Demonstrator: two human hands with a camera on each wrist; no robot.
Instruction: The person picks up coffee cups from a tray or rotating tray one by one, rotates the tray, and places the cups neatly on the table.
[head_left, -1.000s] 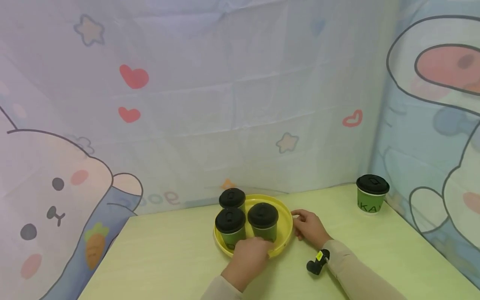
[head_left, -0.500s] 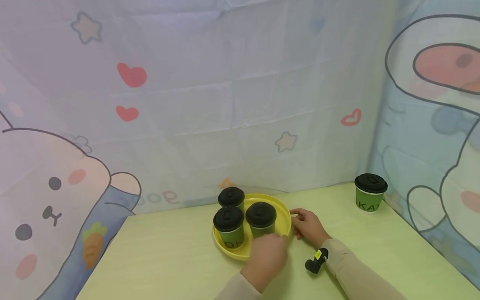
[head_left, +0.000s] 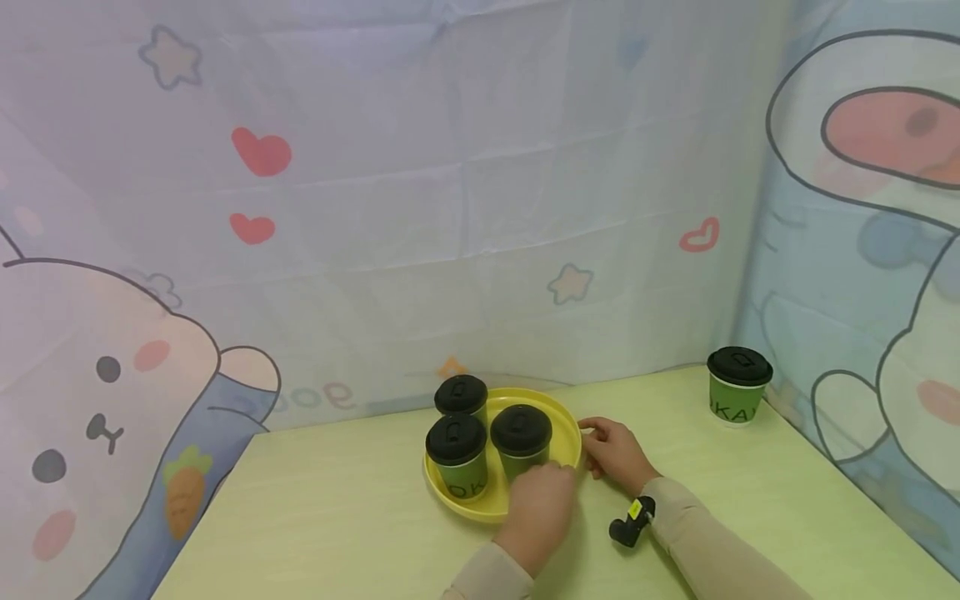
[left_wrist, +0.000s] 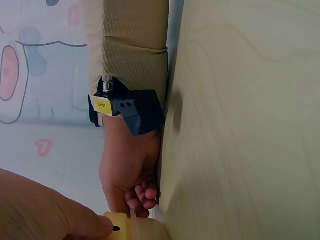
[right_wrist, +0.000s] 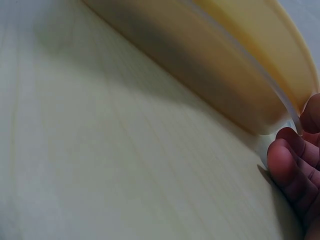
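A round yellow tray [head_left: 564,417] carries three green paper cups with black lids: one at the back [head_left: 461,393], one at the front left [head_left: 456,442] and one on the right [head_left: 521,429]. At the tray's front right edge my left hand [head_left: 542,510] grips the rim, partly covering the right cup's lower side. The left wrist view shows its thumb [left_wrist: 82,222] on the rim by a small black mark; its other fingers are hidden. My right hand [head_left: 617,454] pinches the right rim, fingertips [right_wrist: 282,162] curled at the edge in the right wrist view.
Another green cup with a black lid [head_left: 738,387] stands at the table's back right. A black wrist camera [head_left: 633,521] is strapped at the right sleeve. Printed cloth [head_left: 420,217] hangs behind the pale wooden table [head_left: 315,500] and along its sides.
My left hand has shifted right along the tray's front edge, uncovering more of the front left cup. The right hand stays at the right rim. The cups keep their places on the tray.
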